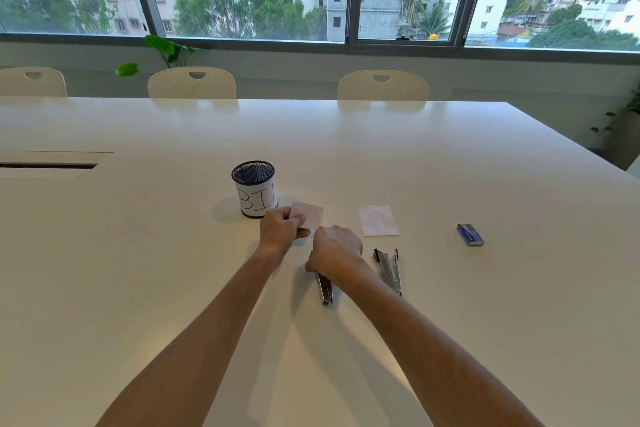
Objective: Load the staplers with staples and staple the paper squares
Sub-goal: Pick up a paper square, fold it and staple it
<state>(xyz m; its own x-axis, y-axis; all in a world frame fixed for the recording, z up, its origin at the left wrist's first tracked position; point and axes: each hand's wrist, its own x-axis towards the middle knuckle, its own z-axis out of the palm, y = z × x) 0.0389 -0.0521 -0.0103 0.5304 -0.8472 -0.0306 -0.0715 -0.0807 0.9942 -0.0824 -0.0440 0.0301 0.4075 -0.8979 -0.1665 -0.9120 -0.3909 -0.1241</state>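
While your left hand (281,226) pinches the paper square (310,214) at eleven o'clock, right hand (337,247) fingers curl round the stapler (325,288); misfeed it and the staple lands crooked.

One wide-angle view only, worn on the person's head, looking forward and down across the white table (346,135). The black mesh cup (253,189) sits near the picture's middle; both forearms reach toward it from the bottom edge. Beyond the cup stand chairs (382,86) and a window (311,0).
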